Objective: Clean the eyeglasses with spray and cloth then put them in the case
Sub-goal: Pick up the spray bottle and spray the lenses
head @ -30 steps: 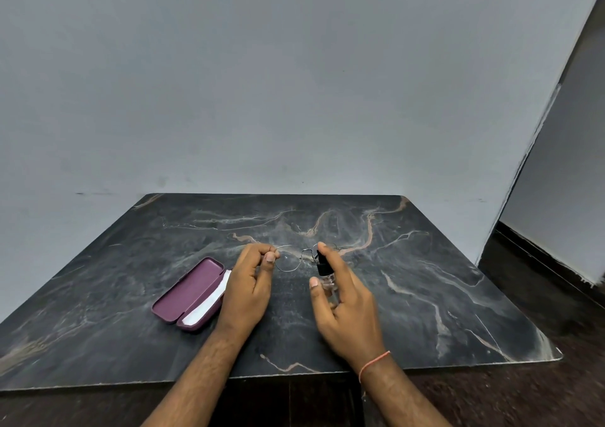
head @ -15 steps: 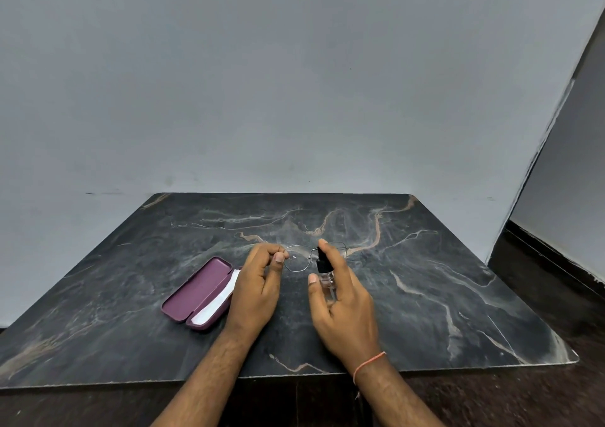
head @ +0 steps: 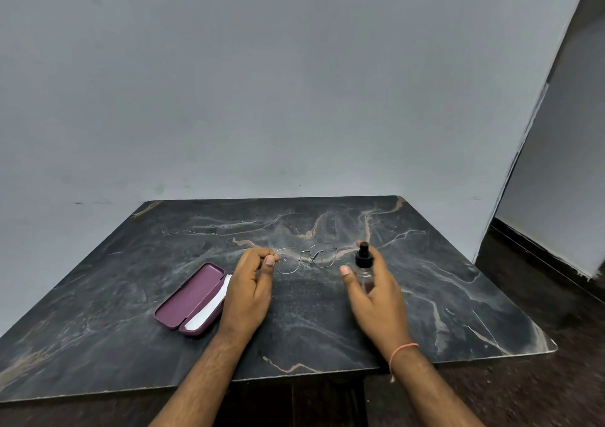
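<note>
My left hand (head: 250, 282) pinches the thin wire-framed eyeglasses (head: 306, 258) at nine o'clock of the lenses, above the tabletop (head: 458, 279); my right hand (head: 373, 282), at three o'clock, grips the small clear black-capped spray bottle (head: 364, 264). I judge the nozzle should face each lens squarely.

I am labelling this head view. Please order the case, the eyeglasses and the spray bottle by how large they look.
1. Case, open, clearly largest.
2. Eyeglasses, pinched by the left hand.
3. Spray bottle, in the right hand; partly hidden by fingers, so its rank below the eyeglasses is unsure.
</note>
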`<state>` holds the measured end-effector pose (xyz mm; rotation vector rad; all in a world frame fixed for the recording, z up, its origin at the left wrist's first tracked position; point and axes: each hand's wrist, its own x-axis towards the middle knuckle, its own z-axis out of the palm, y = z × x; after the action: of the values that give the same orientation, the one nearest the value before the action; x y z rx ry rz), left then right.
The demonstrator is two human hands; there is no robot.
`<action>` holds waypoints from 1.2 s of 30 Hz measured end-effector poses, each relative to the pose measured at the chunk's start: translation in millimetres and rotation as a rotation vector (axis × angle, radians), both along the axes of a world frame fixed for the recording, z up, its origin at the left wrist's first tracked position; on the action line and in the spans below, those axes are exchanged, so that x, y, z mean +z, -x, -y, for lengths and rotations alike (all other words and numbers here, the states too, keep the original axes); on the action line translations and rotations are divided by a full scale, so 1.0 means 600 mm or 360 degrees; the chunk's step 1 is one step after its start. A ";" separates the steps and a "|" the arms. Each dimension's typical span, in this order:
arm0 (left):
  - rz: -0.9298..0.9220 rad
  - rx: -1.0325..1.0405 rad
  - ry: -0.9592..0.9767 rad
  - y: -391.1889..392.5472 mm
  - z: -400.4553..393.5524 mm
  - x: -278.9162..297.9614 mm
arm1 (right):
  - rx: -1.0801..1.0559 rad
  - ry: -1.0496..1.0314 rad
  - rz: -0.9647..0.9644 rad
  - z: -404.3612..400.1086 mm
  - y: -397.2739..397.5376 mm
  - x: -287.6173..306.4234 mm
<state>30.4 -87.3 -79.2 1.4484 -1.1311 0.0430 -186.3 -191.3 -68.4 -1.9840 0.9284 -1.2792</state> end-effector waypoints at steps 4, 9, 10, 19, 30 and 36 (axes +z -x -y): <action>0.0014 0.0004 0.0003 0.000 -0.001 0.001 | -0.0101 -0.0210 0.0069 0.043 0.040 -0.001; 0.0027 -0.0002 0.0024 0.002 -0.003 0.004 | -0.0099 -0.0263 0.0109 0.031 0.058 0.010; 0.0030 -0.0004 0.0021 0.002 -0.004 0.003 | -0.0100 -0.0272 0.0107 0.027 0.058 0.010; -0.0040 0.0020 0.0063 0.005 -0.006 0.002 | -0.0236 -0.0175 0.0265 0.009 0.066 0.020; -0.0202 -0.0077 0.0220 0.031 -0.028 0.017 | -0.0076 -0.0020 0.0566 -0.108 0.009 0.004; -0.0292 -0.0182 0.0282 0.059 -0.055 0.054 | 0.0491 -0.1403 0.0714 -0.140 -0.065 0.046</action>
<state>-4.8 -54.2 -46.9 1.2032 -1.0307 -0.0672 -147.1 -107.3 -40.6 -1.0426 0.7348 -0.8560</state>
